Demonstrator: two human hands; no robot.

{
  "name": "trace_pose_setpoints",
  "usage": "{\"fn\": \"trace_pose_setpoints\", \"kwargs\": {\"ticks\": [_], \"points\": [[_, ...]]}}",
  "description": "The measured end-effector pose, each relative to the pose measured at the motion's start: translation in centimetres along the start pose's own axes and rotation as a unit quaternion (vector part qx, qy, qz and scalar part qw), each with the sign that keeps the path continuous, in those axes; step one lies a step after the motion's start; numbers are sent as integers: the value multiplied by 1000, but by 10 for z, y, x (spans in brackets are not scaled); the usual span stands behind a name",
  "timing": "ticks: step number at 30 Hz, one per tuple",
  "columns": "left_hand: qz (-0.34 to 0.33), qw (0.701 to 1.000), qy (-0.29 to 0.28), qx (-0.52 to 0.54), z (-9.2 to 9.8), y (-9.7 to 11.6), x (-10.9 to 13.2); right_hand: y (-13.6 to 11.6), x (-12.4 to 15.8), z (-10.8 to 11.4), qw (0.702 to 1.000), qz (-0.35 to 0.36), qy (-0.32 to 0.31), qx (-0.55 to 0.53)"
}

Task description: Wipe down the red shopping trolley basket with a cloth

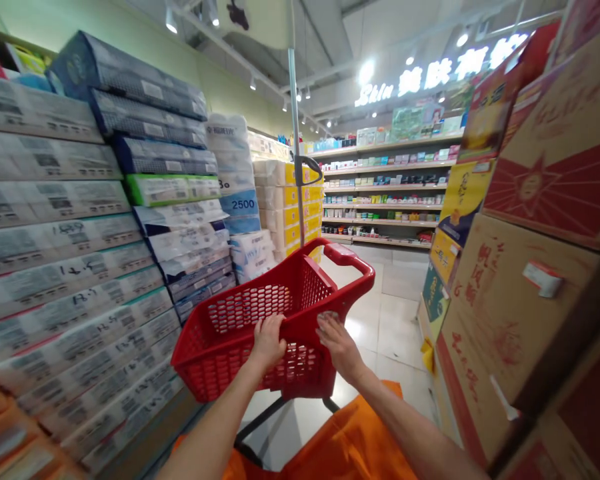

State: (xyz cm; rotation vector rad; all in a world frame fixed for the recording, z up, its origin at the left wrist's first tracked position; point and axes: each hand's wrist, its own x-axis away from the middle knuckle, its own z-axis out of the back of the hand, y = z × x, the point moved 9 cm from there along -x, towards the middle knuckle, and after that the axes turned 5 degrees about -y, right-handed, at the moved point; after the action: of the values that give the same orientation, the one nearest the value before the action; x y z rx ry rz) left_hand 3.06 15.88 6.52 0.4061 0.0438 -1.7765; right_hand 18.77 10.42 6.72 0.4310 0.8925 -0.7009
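Observation:
A red plastic shopping basket [240,320] on a dark wheeled frame stands in the aisle in front of me, tilted, and nothing shows inside it. My left hand [267,341] is curled over the basket's near rim, gripping it. My right hand [339,343] lies on the rim at the near right corner, its fingers closed over the edge below the red handle [347,257].
Stacked packs of tissue and paper rolls [80,233] wall in the left side. Brown and red cardboard cartons [530,267] rise on the right. Orange fabric [350,443] lies below my arms. A tiled floor [385,313] leads to shelves [385,193] at the back; a metal pole [295,133] stands behind the basket.

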Motion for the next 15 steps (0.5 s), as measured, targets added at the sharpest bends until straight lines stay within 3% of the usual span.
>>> {"fn": "trace_pose_setpoints", "kwargs": {"ticks": [2,6,8,11,13,15], "points": [[-10,999,-4,-34,1,-3,10,-6,-1,8,999,33,-9,4],[26,996,3,-86,4,-24,34,33,-11,50,990,-86,103,47],[39,995,14,-93,6,-35,47,31,-3,45,992,-82,91,29],[43,997,44,-42,10,-40,60,-4,21,15,999,-16,-4,-50],[30,996,67,60,10,-32,64,-22,31,6,992,-40,-41,-113],[25,973,70,219,3,-16,64,-28,27,9,975,-111,-46,-189]]}}
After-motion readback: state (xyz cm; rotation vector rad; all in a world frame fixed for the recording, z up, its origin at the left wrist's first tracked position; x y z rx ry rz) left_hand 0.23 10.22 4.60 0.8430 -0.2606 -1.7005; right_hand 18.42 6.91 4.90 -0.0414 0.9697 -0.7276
